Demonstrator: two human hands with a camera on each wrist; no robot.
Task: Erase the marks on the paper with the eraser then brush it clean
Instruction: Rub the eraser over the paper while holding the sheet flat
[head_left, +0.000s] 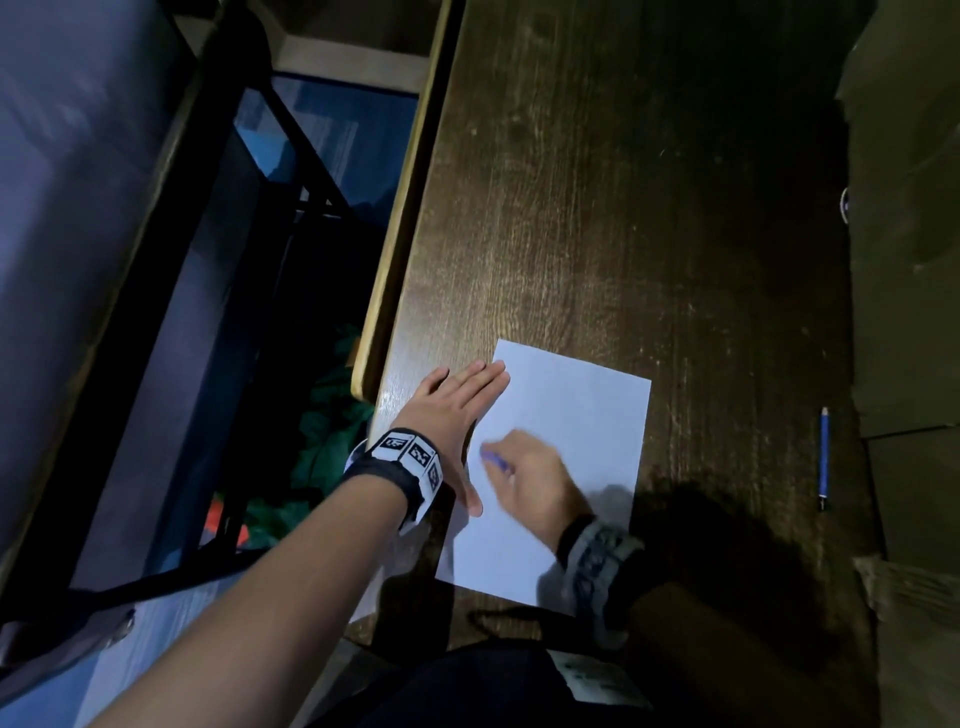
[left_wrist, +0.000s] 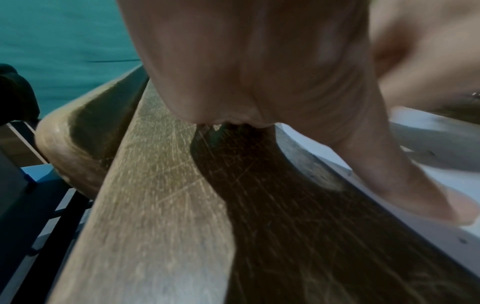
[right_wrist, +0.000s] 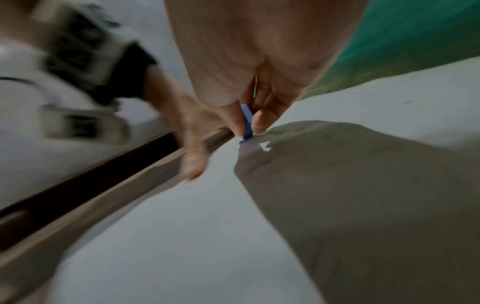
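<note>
A white sheet of paper (head_left: 571, 415) lies on the dark wooden desk (head_left: 649, 208). My left hand (head_left: 457, 410) lies flat with straight fingers across the paper's left edge, its thumb (left_wrist: 405, 185) pressing on the sheet (left_wrist: 441, 164). My right hand (head_left: 524, 478) pinches a small blue eraser (head_left: 493, 458) between thumb and fingertips. In the right wrist view the blue eraser (right_wrist: 246, 123) stands on end with its tip against the paper (right_wrist: 182, 236). The right hand is blurred. I see no clear marks on the sheet.
A blue pencil (head_left: 824, 457) lies on the desk well right of the paper. The desk's left edge (head_left: 410, 208) runs beside my left hand, with a black frame (head_left: 291, 156) and floor below. A dark box (head_left: 914, 234) stands along the right.
</note>
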